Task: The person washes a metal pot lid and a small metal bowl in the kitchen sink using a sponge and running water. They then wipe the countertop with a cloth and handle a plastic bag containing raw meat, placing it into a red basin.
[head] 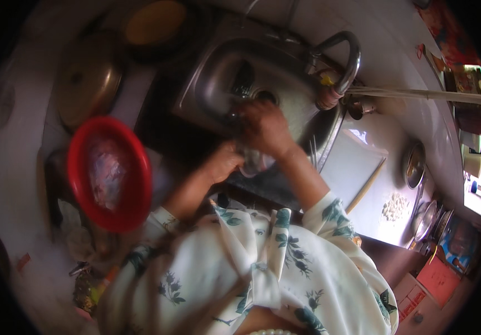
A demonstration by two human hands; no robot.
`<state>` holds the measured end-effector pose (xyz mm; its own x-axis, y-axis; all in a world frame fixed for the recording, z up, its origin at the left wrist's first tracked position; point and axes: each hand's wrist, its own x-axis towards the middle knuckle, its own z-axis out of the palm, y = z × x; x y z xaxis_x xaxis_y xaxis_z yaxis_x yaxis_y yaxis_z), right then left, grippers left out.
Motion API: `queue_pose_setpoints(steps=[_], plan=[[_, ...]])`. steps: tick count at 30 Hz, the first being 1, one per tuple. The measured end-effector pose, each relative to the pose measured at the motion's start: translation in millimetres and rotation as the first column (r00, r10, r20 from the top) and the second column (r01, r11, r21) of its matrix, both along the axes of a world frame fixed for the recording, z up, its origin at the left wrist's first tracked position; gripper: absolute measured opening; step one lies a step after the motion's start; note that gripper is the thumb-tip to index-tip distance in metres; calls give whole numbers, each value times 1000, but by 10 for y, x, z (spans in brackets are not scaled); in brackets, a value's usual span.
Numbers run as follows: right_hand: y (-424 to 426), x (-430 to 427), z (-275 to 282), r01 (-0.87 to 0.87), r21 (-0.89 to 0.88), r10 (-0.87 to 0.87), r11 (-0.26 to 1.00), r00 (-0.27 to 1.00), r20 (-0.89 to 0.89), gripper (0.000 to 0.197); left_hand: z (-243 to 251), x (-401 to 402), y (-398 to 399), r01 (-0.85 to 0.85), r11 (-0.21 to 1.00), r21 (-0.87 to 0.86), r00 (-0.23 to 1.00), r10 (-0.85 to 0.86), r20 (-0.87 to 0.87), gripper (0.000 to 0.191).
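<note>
A stainless steel sink (295,119) lies before me, with its round drain (265,97) in the basin. At its near edge, my left hand (222,162) has its fingers curled at the side of a shiny, rounded vessel (253,164), which is blurred and partly covered. My right hand (266,127) is bent over the far part of the vessel, its fingers blurred and pointing into the basin. What lies under those fingers is hidden. Beyond them a dark object (243,78) rests in the basin. The curved metal faucet (351,54) rises at the right.
A red plastic basin (146,180) with glossy, pale contents stands at the left. Behind it is a large metal lid (85,88). Right of the sink, a white countertop (341,163) bears a thin wooden rod (366,186), white pieces (395,207) and metal bowls (425,222).
</note>
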<state>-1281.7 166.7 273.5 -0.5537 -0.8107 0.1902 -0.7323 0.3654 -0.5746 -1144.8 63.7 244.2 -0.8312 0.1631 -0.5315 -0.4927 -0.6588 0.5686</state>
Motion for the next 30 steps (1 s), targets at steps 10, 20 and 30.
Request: queue_pose_setpoints(steps=[10, 20, 30], plan=[[149, -609, -660, 27, -187, 98, 982, 775, 624, 35, -275, 256, -455, 22, 998, 53, 997, -18, -74, 45], [1, -378, -681, 249, 192, -312, 949, 672, 671, 50, -170, 126, -500, -170, 985, 35, 983, 172, -62, 28], [-50, -522, -920, 411, 173, -371, 895, 470, 801, 36, 242, -137, -560, -60, 747, -663, 969, -115, -218, 34]])
